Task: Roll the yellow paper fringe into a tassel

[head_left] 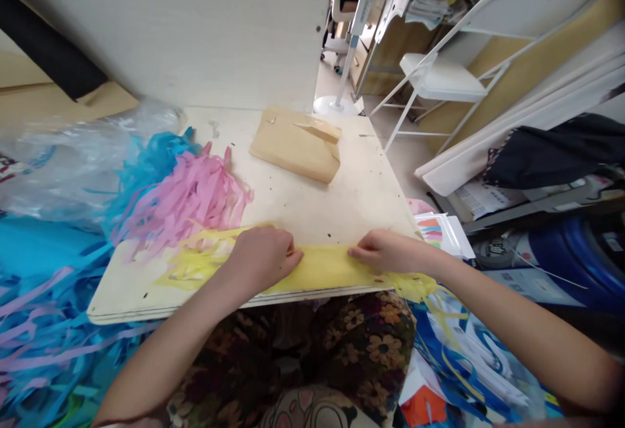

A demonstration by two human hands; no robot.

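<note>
A board [312,206] is lying across the person's lap, in front of a panel [195,30]. A strip [325,270] is lying along the board's near edge, its right end hanging over the side. The left hand [261,255] is pinching the strip left of its middle and the right hand [388,252] right of it. A fringe [190,200] is lying behind the left hand. Streamers [146,164] are lying left of the fringe, with a plastic bag [73,154] further left. A paper bag [297,144] is lying at the board's back. Booklets [442,231] are lying just right of the board, and a chair [442,79] is standing behind them.
</note>
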